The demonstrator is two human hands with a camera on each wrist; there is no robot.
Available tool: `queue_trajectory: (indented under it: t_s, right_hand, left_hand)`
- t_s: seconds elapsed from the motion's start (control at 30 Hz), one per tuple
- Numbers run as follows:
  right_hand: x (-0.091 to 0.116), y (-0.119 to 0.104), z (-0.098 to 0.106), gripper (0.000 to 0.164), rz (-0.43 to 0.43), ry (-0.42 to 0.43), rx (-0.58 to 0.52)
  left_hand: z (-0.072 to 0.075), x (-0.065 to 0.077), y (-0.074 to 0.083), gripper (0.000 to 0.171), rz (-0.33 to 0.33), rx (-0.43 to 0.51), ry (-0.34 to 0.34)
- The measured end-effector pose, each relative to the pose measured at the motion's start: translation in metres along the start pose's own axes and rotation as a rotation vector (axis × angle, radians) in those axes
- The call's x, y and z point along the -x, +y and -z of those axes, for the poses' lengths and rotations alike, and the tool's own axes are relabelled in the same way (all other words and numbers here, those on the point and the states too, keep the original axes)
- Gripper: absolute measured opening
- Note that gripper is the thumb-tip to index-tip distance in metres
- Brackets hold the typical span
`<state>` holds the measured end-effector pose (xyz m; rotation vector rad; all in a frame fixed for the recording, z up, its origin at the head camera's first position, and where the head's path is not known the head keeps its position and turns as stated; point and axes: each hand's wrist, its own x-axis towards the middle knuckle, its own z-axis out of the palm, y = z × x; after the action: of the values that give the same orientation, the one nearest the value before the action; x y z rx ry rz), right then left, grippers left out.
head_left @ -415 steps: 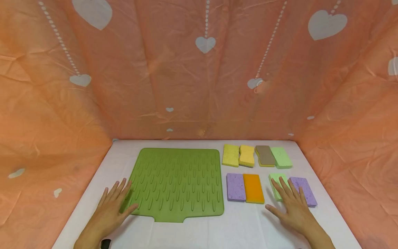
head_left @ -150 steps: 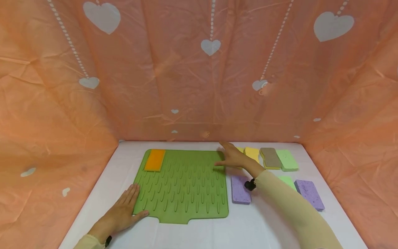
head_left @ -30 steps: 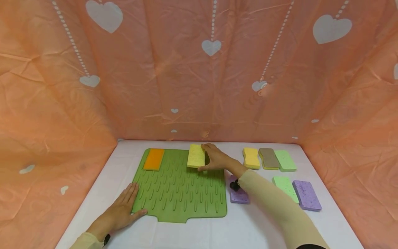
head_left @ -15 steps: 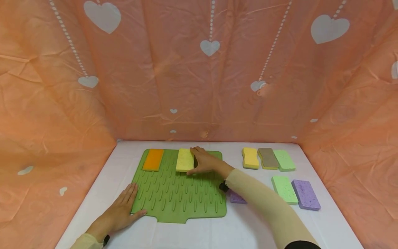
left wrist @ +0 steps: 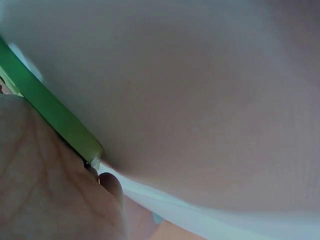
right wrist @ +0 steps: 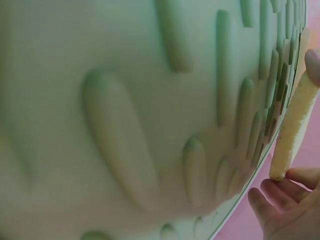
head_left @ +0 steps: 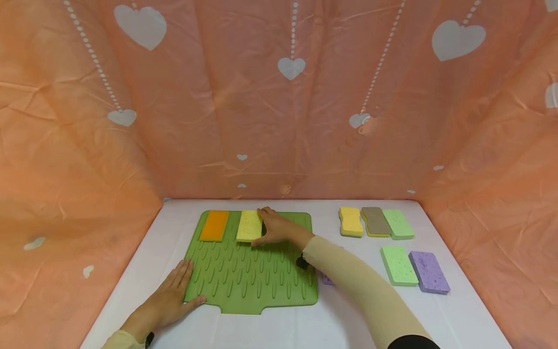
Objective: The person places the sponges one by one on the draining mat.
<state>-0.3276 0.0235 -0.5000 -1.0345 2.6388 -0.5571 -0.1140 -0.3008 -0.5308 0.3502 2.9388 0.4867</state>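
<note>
My right hand (head_left: 274, 228) grips a yellow sponge (head_left: 249, 226) by its near and far ends, over the far part of the green ribbed mat (head_left: 248, 291). In the right wrist view the sponge (right wrist: 292, 130) is pinched between thumb and fingers, close over the ribs. To its left, an orange sponge (head_left: 214, 226) lies in the mat's far left corner, a narrow strip of green between the two. My left hand (head_left: 167, 295) rests with straight fingers on the mat's near left edge; the left wrist view shows its palm (left wrist: 45, 175) against the mat's rim (left wrist: 60, 115).
At the back right lie a waisted yellow sponge (head_left: 350, 221), a grey-topped one (head_left: 376, 221) and a light green one (head_left: 398, 224). Nearer are another green sponge (head_left: 398, 265) and a purple one (head_left: 429, 272). My right sleeve mostly hides a second purple sponge (head_left: 328, 279).
Earlier, the orange sponge went from the right group to the mat's far left corner. Since then my right hand has taken the yellow sponge from the back row and carried it left over the mat.
</note>
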Motion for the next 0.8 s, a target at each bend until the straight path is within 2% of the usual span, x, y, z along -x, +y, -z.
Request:
queue_trajectory:
  t_s: [0.17, 0.37, 0.8]
  right_hand:
    - [-0.008, -0.002, -0.006, 0.121, 0.001, 0.010, 0.041]
    - [-0.012, -0.009, -0.006, 0.121, -0.019, -0.007, 0.012]
    - [-0.020, -0.011, -0.010, 0.121, -0.024, -0.019, 0.052]
  left_hand:
    - [0.000, 0.000, -0.001, 0.111, 0.001, -0.003, -0.002]
    - [-0.001, 0.001, -0.003, 0.111, 0.007, 0.047, -0.011]
    - [-0.004, -0.001, -0.004, 0.111, 0.003, 0.051, 0.000]
